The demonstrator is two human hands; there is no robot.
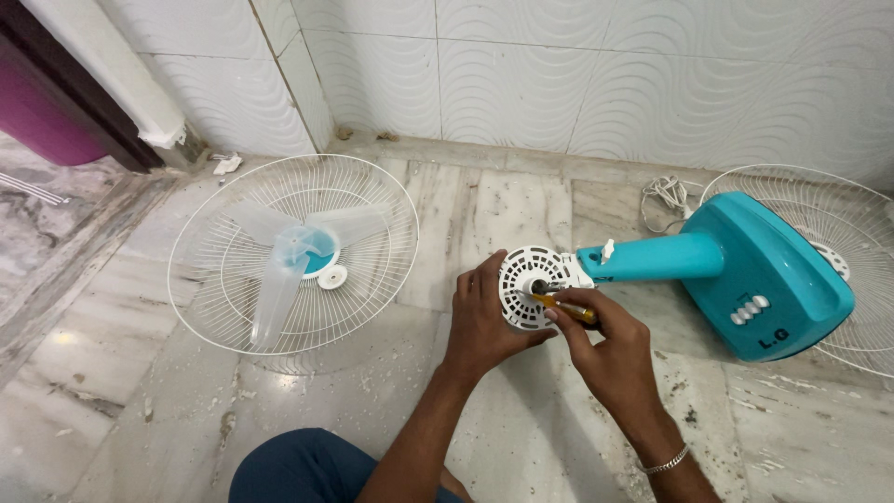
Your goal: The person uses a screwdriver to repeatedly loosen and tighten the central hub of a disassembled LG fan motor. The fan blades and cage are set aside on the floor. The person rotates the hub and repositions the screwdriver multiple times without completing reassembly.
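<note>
Nearest the camera, a knee in dark blue cloth (307,466) shows at the bottom edge, and both forearms reach out from it over the marble floor (130,410). The right wrist carries a thin silver bracelet (667,460).

The left hand (486,321) is cupped around the near and left side of the white motor housing (533,284), a round vented piece with a dark shaft at its middle; its grip is closed on the housing, thumb underneath and fingers over the rim. The right hand (605,354) comes in from the right, its grip closed on a screwdriver with a yellow handle (566,307), held between thumb and fingertips. The tool's tip lies at the middle of the housing, close to the shaft; whether it sits in a screw cannot be told.

The housing is joined to a teal neck (652,258) that runs right to the teal fan base (768,279), which lies on the floor with white push buttons on its face.

To the left, well apart from the hands, a white wire fan guard (223,307) lies flat with a translucent blade (279,270) resting inside it. A second wire guard (857,307) lies behind the base on the right. Farther back, a coiled white cord (663,194) rests near the wall of white wavy tiles (521,74).
</note>
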